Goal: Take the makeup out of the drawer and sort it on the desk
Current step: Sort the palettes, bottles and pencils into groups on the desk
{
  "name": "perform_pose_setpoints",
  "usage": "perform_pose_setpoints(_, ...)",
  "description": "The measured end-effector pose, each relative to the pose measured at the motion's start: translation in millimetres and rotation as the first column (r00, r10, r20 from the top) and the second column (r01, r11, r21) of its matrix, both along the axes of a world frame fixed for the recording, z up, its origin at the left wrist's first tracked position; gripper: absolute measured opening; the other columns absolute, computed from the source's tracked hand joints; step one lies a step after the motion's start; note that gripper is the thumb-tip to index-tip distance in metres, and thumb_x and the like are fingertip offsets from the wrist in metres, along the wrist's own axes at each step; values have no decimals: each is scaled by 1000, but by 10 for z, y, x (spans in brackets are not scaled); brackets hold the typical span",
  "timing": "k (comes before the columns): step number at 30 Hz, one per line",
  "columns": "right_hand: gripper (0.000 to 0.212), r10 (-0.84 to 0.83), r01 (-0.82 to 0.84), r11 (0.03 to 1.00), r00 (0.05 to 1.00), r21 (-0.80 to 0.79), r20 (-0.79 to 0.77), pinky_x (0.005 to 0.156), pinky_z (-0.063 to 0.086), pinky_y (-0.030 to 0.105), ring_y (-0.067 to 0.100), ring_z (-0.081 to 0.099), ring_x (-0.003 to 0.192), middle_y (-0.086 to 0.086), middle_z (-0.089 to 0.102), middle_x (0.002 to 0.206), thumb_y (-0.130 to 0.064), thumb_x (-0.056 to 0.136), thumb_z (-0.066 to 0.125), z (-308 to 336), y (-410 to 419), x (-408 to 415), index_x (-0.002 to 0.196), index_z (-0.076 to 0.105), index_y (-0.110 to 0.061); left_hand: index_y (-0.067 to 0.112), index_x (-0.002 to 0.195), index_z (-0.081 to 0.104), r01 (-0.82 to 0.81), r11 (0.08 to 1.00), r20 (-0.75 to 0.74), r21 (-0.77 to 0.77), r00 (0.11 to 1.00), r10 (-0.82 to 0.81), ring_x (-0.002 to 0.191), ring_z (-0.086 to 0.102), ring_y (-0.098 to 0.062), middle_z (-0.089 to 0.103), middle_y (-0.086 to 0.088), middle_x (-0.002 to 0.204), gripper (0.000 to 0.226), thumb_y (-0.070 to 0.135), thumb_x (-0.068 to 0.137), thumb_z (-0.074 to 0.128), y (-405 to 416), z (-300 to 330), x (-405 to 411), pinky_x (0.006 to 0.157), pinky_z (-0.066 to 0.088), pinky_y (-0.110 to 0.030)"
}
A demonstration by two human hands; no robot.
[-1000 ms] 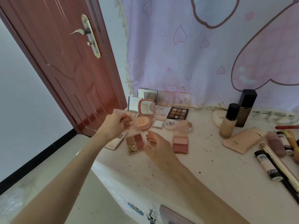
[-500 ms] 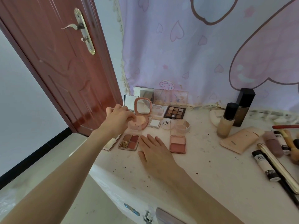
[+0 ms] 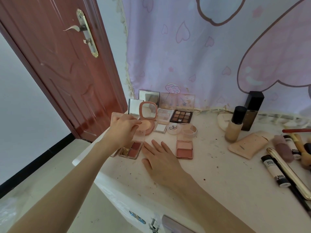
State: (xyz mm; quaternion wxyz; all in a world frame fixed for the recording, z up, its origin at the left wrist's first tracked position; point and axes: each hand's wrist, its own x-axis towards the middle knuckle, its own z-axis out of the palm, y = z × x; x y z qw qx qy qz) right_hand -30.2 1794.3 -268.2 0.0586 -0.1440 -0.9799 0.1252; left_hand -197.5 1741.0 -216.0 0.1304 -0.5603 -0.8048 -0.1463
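Holding a clear lid (image 3: pixel 140 133) up over the quad palette (image 3: pixel 130 149), the left hand (image 3: pixel 122 132) pinches it, seemingly to settle it among the compacts. Just beside, the right hand (image 3: pixel 159 158) lies flat and open on the desk (image 3: pixel 218 174), likely steadying. The palette's long axis runs away from the person, tilted slightly right.

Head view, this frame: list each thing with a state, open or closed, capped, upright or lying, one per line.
Round pink compact: open, mirror up.
Four-pan palette: open, clear lid raised; left hand over it.
Blush palette: open.
Nine-pan eyeshadow palette: open.
Foundation bottle: upright, capped.
Right hand: flat on desk.
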Motion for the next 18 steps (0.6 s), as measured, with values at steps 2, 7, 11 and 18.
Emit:
perform_pose_setpoints(2, 49, 9, -10, 999, 999, -36, -31, 118, -2, 33, 16, 5, 145, -1, 14, 157, -30, 102, 23, 28, -3, 14, 148, 20, -15, 20, 127, 56, 27, 994, -41, -103, 999, -31, 124, 44, -21, 55, -2, 128, 34, 20, 94, 50, -30, -18, 8, 99, 24, -39)
perform_pose_setpoints(7, 34, -218, 112, 950, 907, -292, -360, 100, 32, 26, 16, 43, 124, 3, 56, 131, -17, 98, 37, 276, 62, 124, 127, 55, -13, 8, 127, 54, 63, 998, 105, -8, 993, -62, 114, 50, -35, 56, -14, 124, 39, 21, 91, 46, -121, -58, 284, 95, 41, -43)
perform_pose_setpoints(11, 27, -426, 305, 897, 790, -320, -441, 88, 34, 25, 23, 51, 109, 8, 58, 115, -9, 94, 44, 310, 257, 432, 113, 62, -7, 9, 131, 49, 23, 989, 295, 145, 953, -65, 111, 52, -30, 55, -13, 121, 43, 20, 90, 44, -193, -247, 727, 94, 39, -33)
perform_pose_setpoints(18, 37, -614, 362, 621, 777, -695, -143, 104, 38, 35, 20, 52, 118, 6, 56, 130, -20, 99, 34, 216, 526, 831, 131, 50, -13, 15, 145, 17, -138, 982, 436, 129, 898, 69, 120, 36, -19, 47, -1, 127, 93, 58, 75, 61, 87, -486, 1486, 99, 27, -29)
